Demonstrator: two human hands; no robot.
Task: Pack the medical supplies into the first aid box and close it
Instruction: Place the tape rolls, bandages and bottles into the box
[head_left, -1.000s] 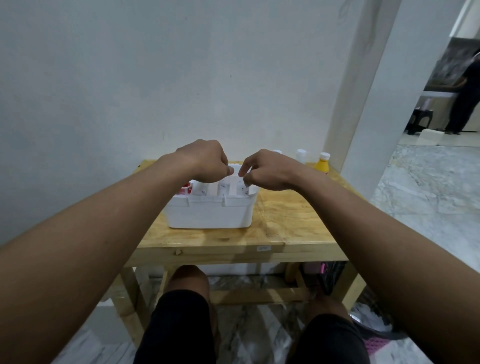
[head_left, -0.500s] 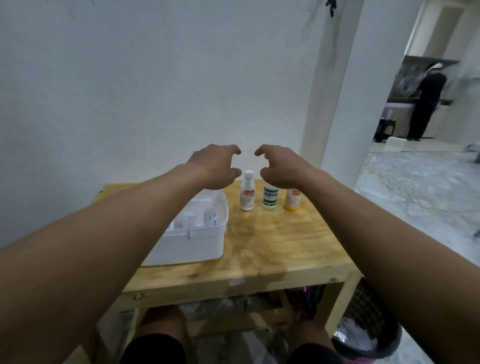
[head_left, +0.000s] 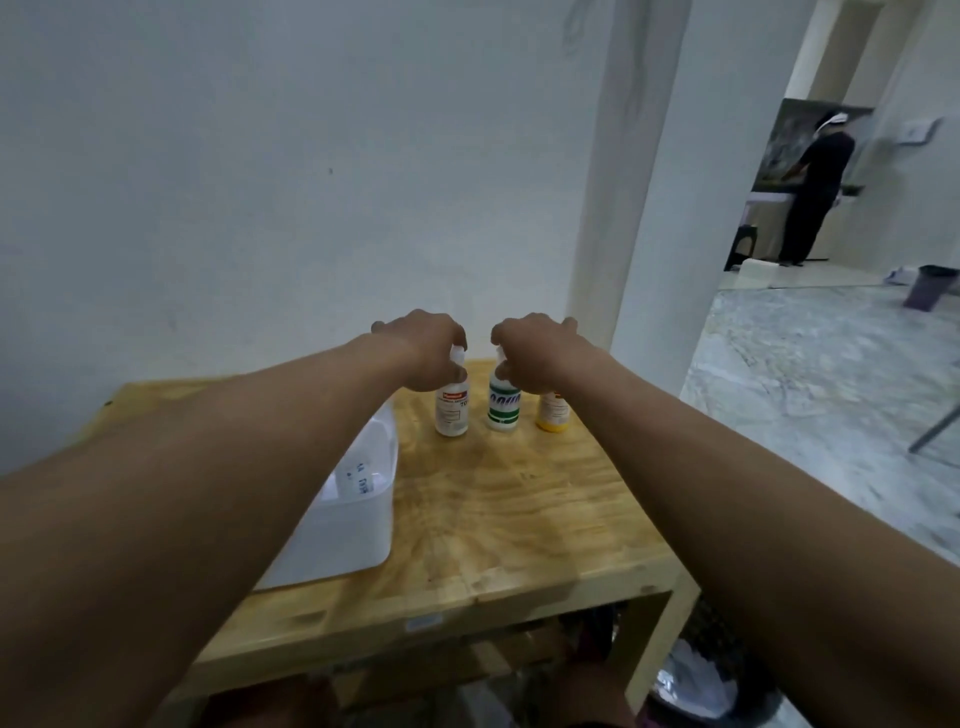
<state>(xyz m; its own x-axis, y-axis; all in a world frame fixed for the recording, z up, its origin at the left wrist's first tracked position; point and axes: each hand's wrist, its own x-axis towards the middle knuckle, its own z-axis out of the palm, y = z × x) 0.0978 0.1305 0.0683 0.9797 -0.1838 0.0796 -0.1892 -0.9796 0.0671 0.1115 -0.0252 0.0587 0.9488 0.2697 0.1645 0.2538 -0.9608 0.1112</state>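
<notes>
Three small bottles stand in a row at the back of the wooden table (head_left: 519, 519): a white bottle with a red label (head_left: 452, 410), a white bottle with a green label (head_left: 503, 410) and a yellow bottle (head_left: 553, 413). My left hand (head_left: 428, 351) curls over the top of the red-label bottle, fingers closing on its cap. My right hand (head_left: 535, 353) does the same on the green-label bottle. The white first aid box (head_left: 353, 525) stands open at the left, largely hidden behind my left forearm, with small white items inside.
A white wall and pillar stand right behind the table. A bin with a bag (head_left: 696, 680) sits on the floor under the table's right corner. A person in black (head_left: 813, 192) stands far off in the room at the right.
Both hands have left the first aid box, moved right and forward to the bottles, and dropped onto the tops of the red-label and green-label bottles. The view has swung to the right.
</notes>
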